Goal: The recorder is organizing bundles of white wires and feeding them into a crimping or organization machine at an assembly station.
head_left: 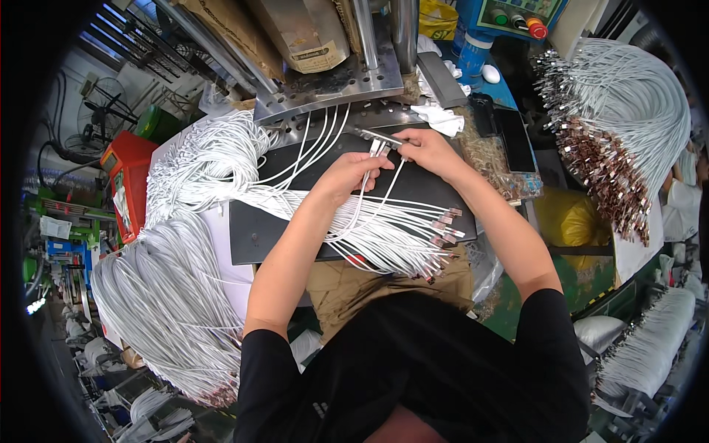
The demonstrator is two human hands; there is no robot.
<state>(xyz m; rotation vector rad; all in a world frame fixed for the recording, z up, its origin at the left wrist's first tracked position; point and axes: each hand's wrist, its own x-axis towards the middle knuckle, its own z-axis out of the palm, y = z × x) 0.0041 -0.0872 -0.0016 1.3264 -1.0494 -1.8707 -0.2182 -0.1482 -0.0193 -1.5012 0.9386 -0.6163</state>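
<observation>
Over a black work surface (247, 240), my left hand (347, 176) pinches several white cables near their ends, whose pale connectors (379, 147) stick up past the fingertips. My right hand (430, 153) grips a narrow metal bar (385, 137) that lies against those connectors; whether the ends sit in it is too small to tell. Below both hands, a bundle of white cables (354, 225) fans out to the right and ends in metal plugs (442, 232). A few more white cables (316, 153) run from the left bundle up to the machine.
A metal press plate (332, 98) with round posts stands ahead. Coiled white cables (210, 159) lie left, more (166, 295) hanging below them. A red bin (127, 181) is further left. Right are a dark phone-like slab (517, 140), a control box (509, 22) and a large cable bundle (628, 96).
</observation>
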